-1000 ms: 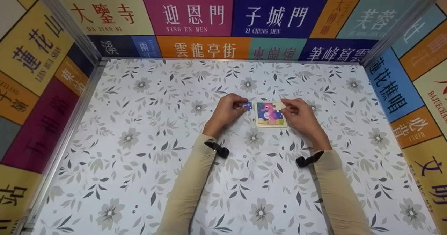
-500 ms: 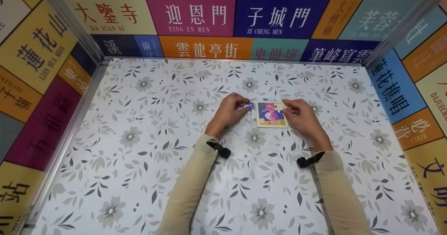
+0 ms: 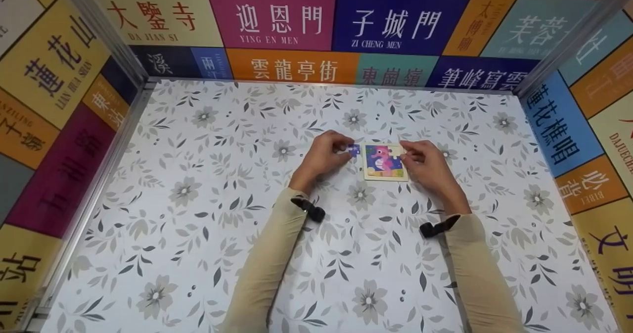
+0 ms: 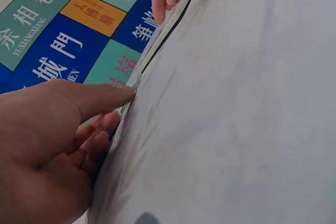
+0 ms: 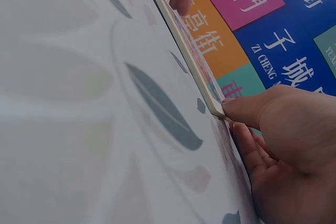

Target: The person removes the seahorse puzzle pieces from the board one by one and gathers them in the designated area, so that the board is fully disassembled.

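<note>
In the head view a small square jigsaw puzzle (image 3: pixel 381 164) with a pink seahorse lies flat on the patterned table, framed by a pale border. Bare pale board shows at its upper right. Left of the frame, my left hand (image 3: pixel 324 156) pinches a purple puzzle piece (image 3: pixel 354 150) close to the table. My right hand (image 3: pixel 426 161) grips the frame's right edge with thumb and fingers. The right wrist view shows the thumb (image 5: pixel 247 109) at the near corner of the frame (image 5: pixel 189 51). From the left wrist, the thumb (image 4: pixel 107 98) presses low at the tabletop, mostly hiding the piece.
The table (image 3: pixel 198 254) has a white cover printed with grey leaves and flowers. Colourful panels with large characters (image 3: pixel 277 21) stand along its back and both sides. A black strap (image 3: pixel 309 209) with a small camera sits on each wrist.
</note>
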{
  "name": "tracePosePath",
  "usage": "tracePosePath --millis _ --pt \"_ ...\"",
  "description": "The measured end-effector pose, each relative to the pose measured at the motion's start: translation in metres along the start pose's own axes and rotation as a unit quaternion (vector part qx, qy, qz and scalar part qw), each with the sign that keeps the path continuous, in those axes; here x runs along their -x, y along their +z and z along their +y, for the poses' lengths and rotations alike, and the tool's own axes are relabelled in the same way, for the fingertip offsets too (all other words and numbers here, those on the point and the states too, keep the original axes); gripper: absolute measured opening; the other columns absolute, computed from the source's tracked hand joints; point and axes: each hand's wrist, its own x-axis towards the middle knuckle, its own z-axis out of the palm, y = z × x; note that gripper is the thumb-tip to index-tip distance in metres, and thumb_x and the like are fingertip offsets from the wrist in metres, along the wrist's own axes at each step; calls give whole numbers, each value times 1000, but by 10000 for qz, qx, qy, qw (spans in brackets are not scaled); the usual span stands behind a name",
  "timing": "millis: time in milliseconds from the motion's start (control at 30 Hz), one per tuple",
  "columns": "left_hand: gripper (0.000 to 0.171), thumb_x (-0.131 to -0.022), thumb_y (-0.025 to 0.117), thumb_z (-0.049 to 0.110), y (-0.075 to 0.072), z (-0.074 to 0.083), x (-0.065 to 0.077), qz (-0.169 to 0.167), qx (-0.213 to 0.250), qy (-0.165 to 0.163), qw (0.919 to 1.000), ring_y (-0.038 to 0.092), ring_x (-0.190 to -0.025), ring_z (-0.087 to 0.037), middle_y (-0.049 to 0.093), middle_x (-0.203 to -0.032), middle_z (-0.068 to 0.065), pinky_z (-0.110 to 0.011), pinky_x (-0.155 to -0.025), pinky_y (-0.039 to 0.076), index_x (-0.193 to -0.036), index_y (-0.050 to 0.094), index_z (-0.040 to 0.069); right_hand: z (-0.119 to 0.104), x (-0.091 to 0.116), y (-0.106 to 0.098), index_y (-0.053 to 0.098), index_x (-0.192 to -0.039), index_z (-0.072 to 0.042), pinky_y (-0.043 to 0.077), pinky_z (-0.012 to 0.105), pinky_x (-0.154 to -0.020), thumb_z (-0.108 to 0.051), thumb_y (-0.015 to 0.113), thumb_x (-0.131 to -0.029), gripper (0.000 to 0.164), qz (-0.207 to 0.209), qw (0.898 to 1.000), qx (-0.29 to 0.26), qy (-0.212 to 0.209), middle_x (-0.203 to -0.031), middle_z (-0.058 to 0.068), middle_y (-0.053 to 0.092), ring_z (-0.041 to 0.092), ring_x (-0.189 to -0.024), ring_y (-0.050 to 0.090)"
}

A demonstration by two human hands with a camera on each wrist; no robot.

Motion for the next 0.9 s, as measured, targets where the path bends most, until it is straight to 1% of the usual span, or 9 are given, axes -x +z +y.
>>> tracePosePath --millis 133,200,333,433,533,733,800,833,900 --pt "33 -93 79 10 4 4 -3 39 7 47 10000 67 -99 -28 74 -109 -18 -35 -89 54 -126 79 3 1 1 -1 65 -150 -7 46 2 -93 -15 68 -107 44 7 10000 23 59 -129 19 60 21 -115 61" --pt "34 -94 79 11 8 9 -4 -3 -26 119 9999 68 -101 -29 74 -111 -18 -36 -90 54 -126 79 2 2 2 -1 65 -150 -8 46 2 -93 -15 68 -107 44 18 9999 21 96 -130 18 60 21 -116 61" --pt "33 -96 79 14 19 18 -10 -271 -143 318 9990 68 -104 -27 73 -113 -17 -34 -91 54 -126 79 2 3 1 -2 65 -150 -9 47 3 -95 -15 69 -106 44 26 9999 -24 104 -131 18 60 21 -116 61" --pt "29 -98 79 17 28 25 -15 -473 -279 468 9974 66 -101 -24 73 -111 -14 -31 -89 53 -124 80 4 3 1 -2 65 -149 -8 47 4 -96 -15 69 -106 44 3 10000 -58 65 -132 19 60 21 -117 61" --pt "27 -100 77 18 36 34 -20 -580 -440 546 9959 65 -99 -22 73 -110 -12 -30 -87 52 -123 80 5 2 0 -2 65 -149 -8 47 4 -96 -15 70 -106 44 -8 9999 -87 51 -132 19 61 21 -117 62" --pt "27 -102 74 16 47 49 -30 -748 -620 616 9934 67 -103 -23 72 -114 -13 -29 -92 54 -125 79 3 1 0 -1 66 -147 -5 48 3 -95 -13 71 -105 43 50 9998 -167 -65 -129 21 61 19 -112 62" --pt "27 -102 73 15 50 51 -33 -777 -680 656 9925 66 -102 -24 71 -114 -15 -31 -91 55 -125 78 1 0 -1 -1 66 -147 -3 48 3 -95 -12 71 -105 43 66 9997 -171 -141 -129 22 61 16 -110 62" --pt "28 -102 72 17 56 48 -37 -749 -740 660 9923 66 -100 -22 71 -111 -13 -30 -89 55 -124 79 2 0 -1 0 66 -146 -3 48 3 -95 -12 71 -105 43 69 9997 -168 -169 -128 22 62 14 -109 62" --pt "28 -102 71 17 61 44 -41 -708 -880 653 9915 64 -98 -20 71 -110 -11 -30 -88 55 -124 79 3 1 -1 1 66 -146 -2 48 3 -95 -11 71 -104 43 82 9997 -86 -235 -128 23 62 12 -108 62"
